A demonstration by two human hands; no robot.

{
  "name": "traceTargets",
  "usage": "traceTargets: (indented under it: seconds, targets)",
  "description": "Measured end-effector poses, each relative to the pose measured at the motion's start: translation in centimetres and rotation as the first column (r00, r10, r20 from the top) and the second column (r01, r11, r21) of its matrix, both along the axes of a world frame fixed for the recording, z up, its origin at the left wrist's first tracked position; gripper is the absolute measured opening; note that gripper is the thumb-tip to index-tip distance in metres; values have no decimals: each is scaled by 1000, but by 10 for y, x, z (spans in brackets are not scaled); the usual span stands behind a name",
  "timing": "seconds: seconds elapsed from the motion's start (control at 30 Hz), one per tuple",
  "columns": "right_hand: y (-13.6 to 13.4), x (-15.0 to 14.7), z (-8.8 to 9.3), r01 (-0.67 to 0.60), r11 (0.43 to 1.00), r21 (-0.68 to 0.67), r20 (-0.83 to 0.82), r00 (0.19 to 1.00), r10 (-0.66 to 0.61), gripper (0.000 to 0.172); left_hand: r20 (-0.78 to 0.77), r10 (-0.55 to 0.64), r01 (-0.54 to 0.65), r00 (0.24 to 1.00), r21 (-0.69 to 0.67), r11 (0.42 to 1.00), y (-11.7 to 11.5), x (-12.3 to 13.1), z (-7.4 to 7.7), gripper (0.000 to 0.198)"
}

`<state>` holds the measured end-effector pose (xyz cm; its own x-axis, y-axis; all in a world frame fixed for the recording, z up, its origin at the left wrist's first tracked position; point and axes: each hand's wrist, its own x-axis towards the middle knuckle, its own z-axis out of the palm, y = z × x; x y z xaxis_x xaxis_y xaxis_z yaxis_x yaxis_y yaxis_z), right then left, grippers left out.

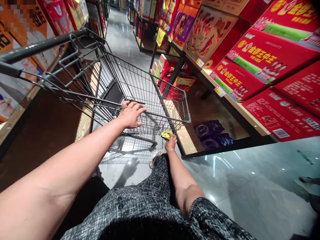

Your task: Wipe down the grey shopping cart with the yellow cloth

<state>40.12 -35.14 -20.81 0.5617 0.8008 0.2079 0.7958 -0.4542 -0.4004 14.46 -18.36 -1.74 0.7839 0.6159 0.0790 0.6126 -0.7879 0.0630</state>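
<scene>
A dark grey wire shopping cart [140, 80] stands in front of me, slanting across the aisle. My left hand [131, 115] lies palm down on the cart's near side rail, its fingers spread and not wrapped round it. Low by the cart's corner, my right hand [171, 143] is closed on a small yellow-green item [167, 134]; its kind is too small and too covered to tell. Only wire mesh and floor show through the visible part of the cart's basket.
Red printed cartons [270, 56] are stacked on the right shelf, with purple wrapped packs [210, 133] below. Orange and white boxes [22, 50] line the left side. The cart's handle [45, 43] reaches toward them. A tiled aisle [120, 30] runs ahead. Another person's foot [308, 180] shows far right.
</scene>
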Motion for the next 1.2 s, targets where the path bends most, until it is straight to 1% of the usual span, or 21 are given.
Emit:
traceTargets:
  seconds: [0.03, 0.07, 0.1, 0.13, 0.2, 0.27, 0.33, 0.37, 0.43, 0.53, 0.63, 0.7, 0.73, 0.87, 1.0, 1.1, 1.2]
  targets:
    - [0, -4, 4, -41, 999, -13, -7, 999, 41, 56, -4, -1, 1, 1000, 3, 1000, 0, 0, 0, 71]
    - [0, -8, 13, -93, 996, -13, -6, 996, 93, 57, -5, 0, 0, 1000, 5, 1000, 0, 0, 1, 70]
    - [1, -12, 27, -158, 987, -7, 7, 987, 159, 59, -3, 1, -1, 1000, 6, 1000, 0, -1, 1, 70]
    - [3, -16, 44, -229, 973, 7, 36, 973, 229, 62, 0, 2, -2, 1000, 6, 1000, -1, 0, 1, 70]
    - [8, -22, 86, -350, 936, 50, 147, 929, 339, 66, 6, 8, -8, 1000, 4, 1000, -1, 0, 1, 70]
    - [16, -24, 128, -376, 923, 84, 275, 899, 341, 66, 3, 14, -14, 1000, 3, 1000, 0, 1, 0, 70]
    - [25, -19, 161, -367, 929, 44, 337, 881, 332, 65, -4, 16, -16, 1000, 1, 1000, -1, 2, -1, 70]
    - [29, -13, 172, -361, 933, -2, 336, 878, 340, 65, -4, 13, -13, 1000, 0, 1000, -1, 3, -2, 70]
    - [34, 7, 184, -335, 936, -109, 297, 888, 352, 60, 3, 8, -8, 1000, 1, 1000, -2, 5, -3, 69]
    - [35, 46, 187, -294, 933, -208, 234, 911, 339, 48, 24, 8, -9, 1000, 14, 1000, -5, 9, -5, 66]
    - [33, 77, 183, -312, 921, -235, 187, 915, 358, 38, 41, -15, 14, 999, 15, 1000, -6, 18, -6, 65]
    - [30, 89, 178, -313, 922, -227, 171, 919, 355, 37, 48, -37, 37, 998, 11, 999, -5, 25, -5, 64]
    - [29, 92, 176, -305, 928, -216, 171, 924, 343, 40, 51, -47, 47, 998, 8, 999, -4, 29, -5, 64]
    - [21, 96, 165, -257, 956, -143, 180, 943, 280, 52, 54, -81, 81, 995, -2, 997, 8, 44, -3, 61]
    - [16, 91, 161, -231, 968, -102, 166, 955, 246, 52, 54, -110, 111, 992, -12, 994, 27, 51, -2, 58]
    - [17, 79, 162, -251, 963, -97, 162, 951, 264, 54, 47, -111, 111, 993, -6, 994, 45, 49, -3, 53]
    - [19, 56, 161, -301, 951, -73, 163, 937, 309, 60, 39, -68, 68, 997, 6, 998, 63, 37, -4, 48]
